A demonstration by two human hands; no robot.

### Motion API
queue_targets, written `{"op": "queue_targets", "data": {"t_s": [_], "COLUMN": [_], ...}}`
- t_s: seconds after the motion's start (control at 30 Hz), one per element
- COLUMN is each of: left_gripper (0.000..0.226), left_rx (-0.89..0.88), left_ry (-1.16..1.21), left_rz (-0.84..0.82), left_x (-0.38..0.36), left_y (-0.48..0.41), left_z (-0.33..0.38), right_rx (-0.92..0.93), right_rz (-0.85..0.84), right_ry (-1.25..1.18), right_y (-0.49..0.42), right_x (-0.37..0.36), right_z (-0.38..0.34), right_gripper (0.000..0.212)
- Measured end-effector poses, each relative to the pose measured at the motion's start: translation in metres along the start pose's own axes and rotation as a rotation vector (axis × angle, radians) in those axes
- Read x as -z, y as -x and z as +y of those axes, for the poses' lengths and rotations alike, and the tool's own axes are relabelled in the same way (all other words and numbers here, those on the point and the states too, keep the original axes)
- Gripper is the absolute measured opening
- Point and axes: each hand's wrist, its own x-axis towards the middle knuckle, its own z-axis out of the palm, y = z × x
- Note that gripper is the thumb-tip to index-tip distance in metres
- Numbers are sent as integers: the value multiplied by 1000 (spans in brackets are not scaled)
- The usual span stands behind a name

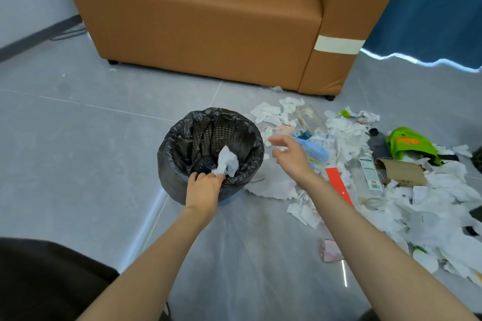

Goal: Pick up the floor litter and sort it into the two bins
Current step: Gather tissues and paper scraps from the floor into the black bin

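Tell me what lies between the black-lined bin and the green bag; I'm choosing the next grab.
Head view: the right hand beside the bin, then a blue-and-white packet, white tissue scraps and a dark bottle just before the green bag.

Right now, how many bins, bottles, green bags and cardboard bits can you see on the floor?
Bins: 1, the black-lined bin; the left hand pinches a tissue at its rim.
Bottles: 3, a clear bottle, a dark bottle, a labelled bottle.
Green bags: 1, the green bag.
Cardboard bits: 1, the cardboard piece.
Total: 6.
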Motion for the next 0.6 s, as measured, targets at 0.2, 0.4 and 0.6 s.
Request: {"op": "queue_targets", "data": {"t_s": [0.2, 0.4, 0.6], "left_gripper": [59, 48, 48], "left_rx": [-170, -396, -274], "left_ry": [76, 184, 300], "left_rz": [391, 311, -23], "left_x": [-7, -13, -53], "left_y": [-4, -4, 9], "left_z": [35, 100, 142], "right_rx": [-187, -349, -483], "right_rz": [68, 120, -102], "right_ry": [62, 216, 469], "right_y": [30, 67, 109], "right_x": [30, 59, 79], "right_z": [54, 124, 189], "right_gripper": [33, 29, 46]}}
